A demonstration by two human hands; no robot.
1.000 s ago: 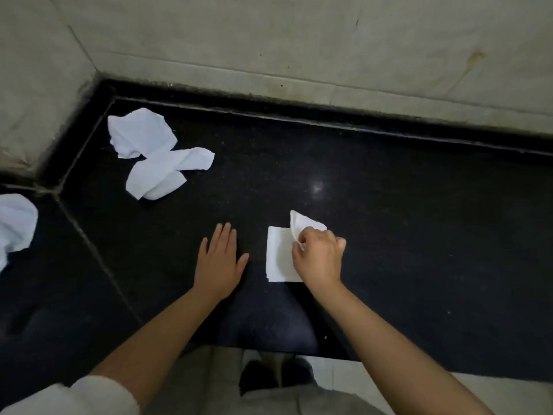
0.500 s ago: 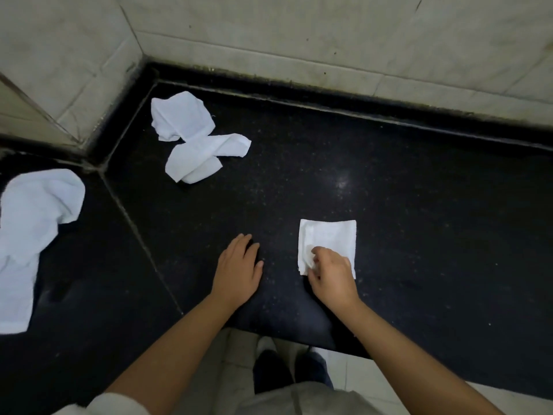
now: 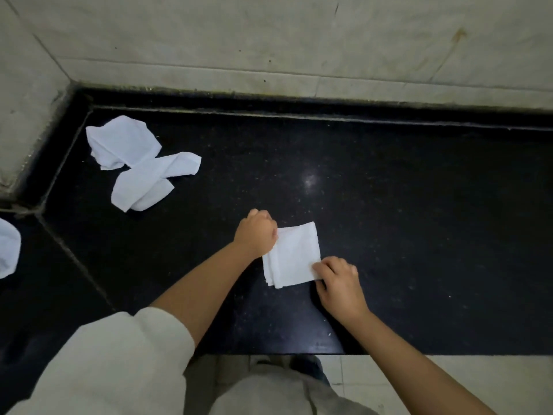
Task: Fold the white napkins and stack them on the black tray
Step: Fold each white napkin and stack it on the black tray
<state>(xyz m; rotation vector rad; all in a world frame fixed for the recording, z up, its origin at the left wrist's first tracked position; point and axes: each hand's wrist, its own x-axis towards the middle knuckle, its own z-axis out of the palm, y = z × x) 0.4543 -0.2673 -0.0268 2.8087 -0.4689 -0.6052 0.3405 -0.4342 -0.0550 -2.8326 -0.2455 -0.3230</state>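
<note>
Nearest: pale sleeve [image 3: 113,357] on the left arm; the right forearm is bare. Both arms reach out over the black desk [image 3: 419,235].

Folded white napkin [image 3: 291,254], one, lies flat on the desk between the two hands, roughly square, layered edges showing at its near-left corner.

Right hand [image 3: 339,284] sits at the napkin's near-right corner, fingers curled, pinching that corner. Left hand [image 3: 257,233] is at the napkin's far-left edge, clenched into a fist, knuckles touching the cloth; can't tell if it actually grasps the edge or only presses it.

Further out, far-left corner of the desk: two unfolded napkins. One long crumpled napkin [image 3: 149,184] nearer, one rumpled napkin [image 3: 122,142] behind it, the two overlapping where they meet. Both well apart from the hands.

At the left frame edge, on the adjoining desk section: one more white cloth [image 3: 9,251], cut off by the frame.

Count: 1 folded, 2 loose, 1 partial. Pale tiled wall [image 3: 299,40] behind the desk.
</note>
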